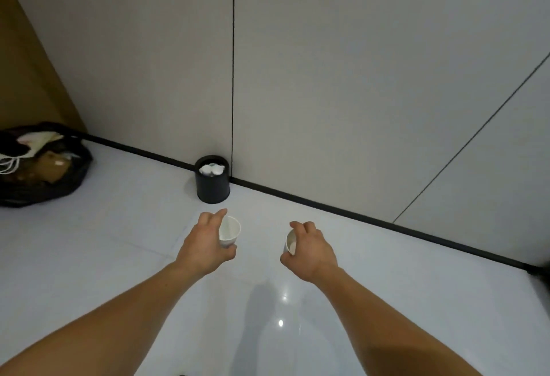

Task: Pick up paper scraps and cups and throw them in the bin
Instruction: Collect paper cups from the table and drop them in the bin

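Note:
A small black bin (pixel 212 186) stands on the pale floor against the wall, with white paper scraps and cups showing in its top. My left hand (pixel 202 244) grips a white paper cup (pixel 229 231), tilted with its mouth toward the right. My right hand (pixel 311 249) grips a second white paper cup (pixel 291 243), mostly hidden by the fingers, its mouth turned left. Both hands are held out over the floor, a short way in front of the bin.
A black rubbish bag (pixel 44 167) full of mixed waste lies on the floor at the left by the wall. A dark skirting strip (pixel 357 215) runs along the base of the grey wall panels. The glossy floor (pixel 119 256) shows light reflections.

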`<act>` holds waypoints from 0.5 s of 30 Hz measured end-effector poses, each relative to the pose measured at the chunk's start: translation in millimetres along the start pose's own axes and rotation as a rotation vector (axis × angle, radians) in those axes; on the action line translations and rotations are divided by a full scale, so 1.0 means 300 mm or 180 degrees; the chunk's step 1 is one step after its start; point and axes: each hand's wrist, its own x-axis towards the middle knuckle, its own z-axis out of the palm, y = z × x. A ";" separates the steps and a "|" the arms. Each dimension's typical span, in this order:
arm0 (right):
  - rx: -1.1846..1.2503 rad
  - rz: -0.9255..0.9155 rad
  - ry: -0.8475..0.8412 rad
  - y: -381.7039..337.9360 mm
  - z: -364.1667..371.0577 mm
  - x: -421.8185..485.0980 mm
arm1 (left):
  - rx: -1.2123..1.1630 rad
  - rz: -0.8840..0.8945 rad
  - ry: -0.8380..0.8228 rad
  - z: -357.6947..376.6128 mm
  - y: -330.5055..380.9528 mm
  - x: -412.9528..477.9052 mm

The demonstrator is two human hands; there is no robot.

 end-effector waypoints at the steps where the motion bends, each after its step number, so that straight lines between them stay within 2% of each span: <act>1: -0.0008 -0.0043 0.0004 -0.067 0.009 0.048 | 0.0000 -0.0013 0.0064 -0.049 -0.046 0.039; 8: 0.0103 -0.0272 -0.0063 -0.422 0.054 0.334 | 0.0089 -0.0182 0.0278 -0.318 -0.299 0.288; 15: 0.0076 -0.0371 -0.0164 -0.531 0.073 0.668 | 0.0118 -0.0190 0.0397 -0.364 -0.384 0.607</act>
